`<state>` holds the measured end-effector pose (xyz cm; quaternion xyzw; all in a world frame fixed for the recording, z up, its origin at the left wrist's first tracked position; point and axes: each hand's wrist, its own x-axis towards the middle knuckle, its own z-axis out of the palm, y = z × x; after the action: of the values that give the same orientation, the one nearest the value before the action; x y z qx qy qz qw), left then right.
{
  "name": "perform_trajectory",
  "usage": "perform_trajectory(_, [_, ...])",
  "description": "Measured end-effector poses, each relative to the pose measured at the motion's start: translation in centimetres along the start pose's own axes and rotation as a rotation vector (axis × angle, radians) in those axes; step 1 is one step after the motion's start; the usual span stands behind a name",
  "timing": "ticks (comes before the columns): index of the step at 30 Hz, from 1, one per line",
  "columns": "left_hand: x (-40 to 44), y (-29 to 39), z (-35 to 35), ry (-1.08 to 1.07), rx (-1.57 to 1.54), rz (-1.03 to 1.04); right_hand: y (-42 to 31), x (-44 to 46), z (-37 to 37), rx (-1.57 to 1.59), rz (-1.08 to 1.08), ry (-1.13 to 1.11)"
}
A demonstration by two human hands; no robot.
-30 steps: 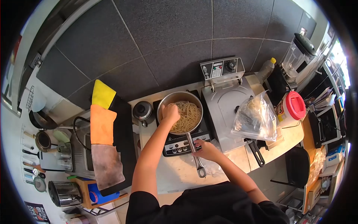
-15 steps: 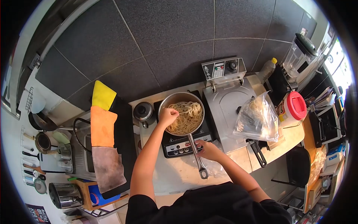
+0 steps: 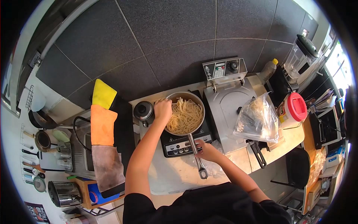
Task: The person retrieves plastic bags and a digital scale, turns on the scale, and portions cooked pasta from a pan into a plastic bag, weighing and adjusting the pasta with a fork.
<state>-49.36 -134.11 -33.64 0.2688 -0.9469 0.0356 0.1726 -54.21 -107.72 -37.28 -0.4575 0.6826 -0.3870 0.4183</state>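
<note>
Gray tiles (image 3: 179, 22) stand behind my round silver pot (image 3: 192, 96), tan noodles (image 3: 184, 117) dropped back, maybe looser, right hand (image 3: 207, 151) around its metal handle (image 3: 192, 142), left hand (image 3: 163, 109) curled, grip unclear.

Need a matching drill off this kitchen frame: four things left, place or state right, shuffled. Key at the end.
Column 1
1. Noodles
2. Right hand
3. Plastic bag
4. Orange cloth

Column 2
A. Between a yellow cloth and a greyish-brown cloth
B. Inside the saucepan
C. Transparent and wrinkled
D. At the long handle

Pairs: 1-B, 2-D, 3-C, 4-A
</note>
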Motion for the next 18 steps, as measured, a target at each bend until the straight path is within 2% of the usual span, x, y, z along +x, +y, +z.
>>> perform_trajectory(2, [0.4,0.4,0.6,-0.028,0.149,0.139,-0.1,-0.1,0.0,0.011,0.023,-0.021])
perform_trajectory(6, [1.6,0.9,1.2,-0.122,0.257,0.246,0.3,-0.1,0.0,-0.015,-0.004,-0.007])
perform_trajectory(9, [2.3,1.0,1.5,-0.206,0.207,0.303,0.2,-0.1,0.2,-0.036,0.007,-0.002])
perform_trajectory(12, [2.8,0.9,2.0,-0.278,0.073,0.262,0.3,0.0,0.2,-0.018,0.013,0.03])
perform_trajectory(14, [2.8,0.7,2.2,-0.422,-0.081,0.261,0.3,0.1,0.2,-0.009,0.03,0.006])
perform_trajectory(18, [2.6,0.5,1.7,-0.473,-0.223,0.198,0.6,0.2,0.2,-0.003,0.028,0.006])
